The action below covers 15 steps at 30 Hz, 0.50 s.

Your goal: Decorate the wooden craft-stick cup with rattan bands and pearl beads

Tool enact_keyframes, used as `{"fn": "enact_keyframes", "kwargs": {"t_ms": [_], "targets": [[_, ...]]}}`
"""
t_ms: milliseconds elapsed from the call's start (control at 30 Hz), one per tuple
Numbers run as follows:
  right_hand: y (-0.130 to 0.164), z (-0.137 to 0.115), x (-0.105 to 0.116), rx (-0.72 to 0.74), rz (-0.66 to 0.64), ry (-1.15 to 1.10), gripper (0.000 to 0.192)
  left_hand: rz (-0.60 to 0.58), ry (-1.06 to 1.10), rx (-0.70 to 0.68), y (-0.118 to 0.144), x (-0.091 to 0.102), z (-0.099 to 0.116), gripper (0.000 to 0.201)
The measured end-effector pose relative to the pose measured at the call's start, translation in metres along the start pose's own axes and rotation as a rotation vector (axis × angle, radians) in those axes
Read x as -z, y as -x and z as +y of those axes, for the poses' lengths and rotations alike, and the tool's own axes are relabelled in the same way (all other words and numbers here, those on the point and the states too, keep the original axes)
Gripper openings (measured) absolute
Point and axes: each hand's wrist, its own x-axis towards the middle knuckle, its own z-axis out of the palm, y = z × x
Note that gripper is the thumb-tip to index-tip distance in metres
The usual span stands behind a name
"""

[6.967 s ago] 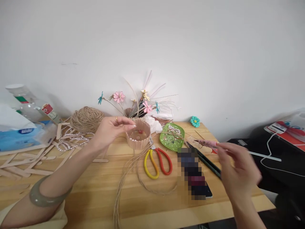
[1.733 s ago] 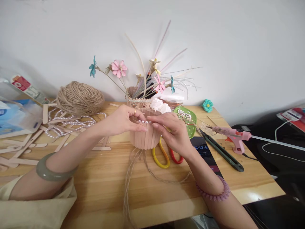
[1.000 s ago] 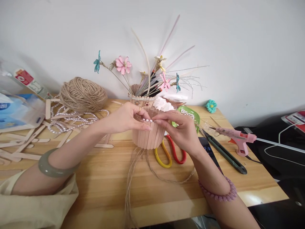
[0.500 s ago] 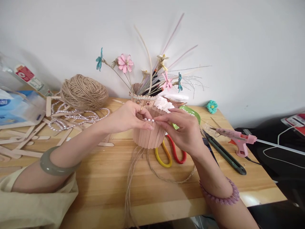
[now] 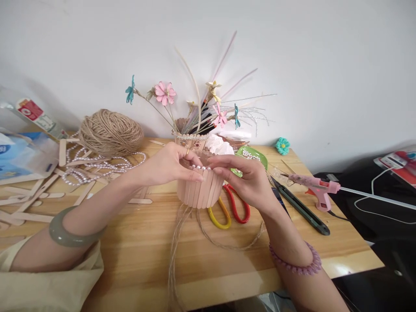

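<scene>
Wooden tabletop (image 5: 130,242), upright stick cup (image 5: 199,190) opening upward, left hand (image 5: 169,165) and right hand (image 5: 248,180) pinching pearl strand (image 5: 199,167) horizontally along its rim.

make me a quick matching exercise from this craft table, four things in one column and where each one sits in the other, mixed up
Things:
1. ball of twine
2. glue gun
3. scissors
4. stick cup

Places:
A. between the left hand and right hand
B. far left, near the wall
C. right side, near the table edge
D. flat on the table, just behind the right hand

Pairs: 1-B, 2-C, 3-D, 4-A
</scene>
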Motion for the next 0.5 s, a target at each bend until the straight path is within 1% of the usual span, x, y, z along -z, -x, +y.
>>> {"fn": "enact_keyframes", "kwargs": {"t_ms": [167,300,500], "targets": [[-0.0006,-0.0008,-0.0002,0.053,-0.008,0.019,0.017,0.002,0.090,0.022,-0.0005,0.0003,0.0002,0.022],[0.0002,0.0008,-0.0012,0.087,0.026,0.057,0.019,0.000,0.138,0.021,-0.0013,-0.0002,-0.0010,0.020],[0.0015,0.0031,-0.0029,0.126,0.067,0.101,0.019,0.034,0.169,0.005,-0.0024,-0.0019,-0.0047,0.019]]}}
